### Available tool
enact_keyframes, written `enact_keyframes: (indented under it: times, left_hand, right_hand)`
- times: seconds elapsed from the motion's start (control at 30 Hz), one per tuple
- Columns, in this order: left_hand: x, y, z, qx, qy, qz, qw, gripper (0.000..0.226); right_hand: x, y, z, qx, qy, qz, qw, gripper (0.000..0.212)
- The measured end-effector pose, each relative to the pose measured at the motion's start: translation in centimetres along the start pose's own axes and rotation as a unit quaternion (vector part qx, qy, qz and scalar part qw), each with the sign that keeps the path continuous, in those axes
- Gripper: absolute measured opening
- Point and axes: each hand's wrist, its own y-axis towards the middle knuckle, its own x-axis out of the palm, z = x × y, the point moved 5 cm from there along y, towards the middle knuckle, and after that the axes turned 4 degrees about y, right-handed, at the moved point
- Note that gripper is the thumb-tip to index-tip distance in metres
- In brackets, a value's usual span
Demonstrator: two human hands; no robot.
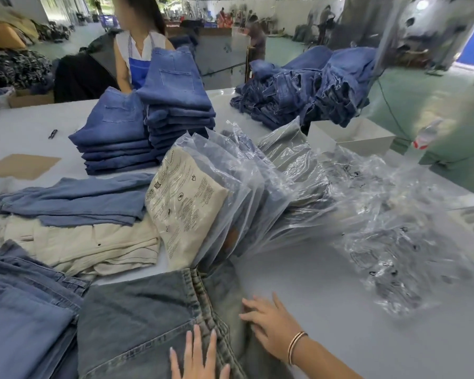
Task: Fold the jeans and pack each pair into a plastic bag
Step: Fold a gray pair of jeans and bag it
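Down at the near edge, the left hand [199, 356] lay flat with fingers straight, pressing on the grey-blue jeans [137, 321] spread before the person. The right hand [268, 322], a thin bracelet [296, 343] at its wrist, rested open with fingers spread on the same jeans, just beside their waistband seam. Those jeans lay on a pale grey table [326, 296] that ran far back into a large factory hall with a green floor [422, 88].

Left of the jeans sat a heap of loose blue denim [25, 302], then a cream garment [80, 244] and lighter blue jeans [74, 198] laid across it. Just beyond the jeans leaned a row of packed plastic bags [230, 187]; the front one held cream cloth and bore printed warning text and symbols too small to read. Empty clear bags [389, 242] lay crumpled to the right, with small black marks I could not read.

Farther back stood two stacks of folded blue jeans [148, 127], one brown cardboard sheet [22, 165], one white box [350, 138] and a loose pile of dark denim [307, 88]. A person in a blue apron [137, 67] stood behind the stacks; other workers showed blurred in the distance.
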Motion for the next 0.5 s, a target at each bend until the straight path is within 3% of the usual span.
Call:
enact_keyframes:
  times: [0.03,0.07,0.13,0.23,0.3,0.37,0.43,0.5]
  left_hand:
    - [-0.6,-1.6,0.4,-0.008,0.049,0.081,0.995,0.066]
    - [-0.7,-1.6,0.3,-0.03,0.044,0.113,0.992,0.065]
    - [0.3,-0.8,3.1,0.002,-0.01,0.043,0.999,0.064]
    - [-0.3,0.7,5.0,0.0,-0.061,0.042,0.997,0.058]
    - [-0.7,1.7,6.9,0.044,-0.018,0.056,0.997,0.055]
    - [-0.9,3.0,8.8,0.067,-0.021,0.03,0.997,0.052]
    - [-0.9,4.4,9.7,0.064,-0.022,0.007,0.998,0.047]
    - [-1.0,5.2,10.3,0.06,-0.001,-0.018,0.998,0.045]
  right_hand:
    - [-1.1,-0.8,1.5,-0.002,-0.011,0.061,0.998,0.036]
    - [-2.2,-1.9,3.3,0.036,0.018,0.106,0.994,0.04]
    - [-3.0,-3.7,7.1,0.099,0.113,0.18,0.972,0.043]
    - [-4.1,-5.8,13.1,0.242,0.147,0.245,0.927,0.035]
    - [-4.4,-7.2,17.0,0.354,0.11,0.217,0.903,0.037]
    - [-4.1,-8.4,20.0,0.439,0.058,0.146,0.885,0.055]
    - [-3.5,-9.2,22.3,0.498,0.046,0.093,0.861,0.065]
    - [-2.8,-9.5,23.5,0.523,0.07,0.085,0.845,0.06]
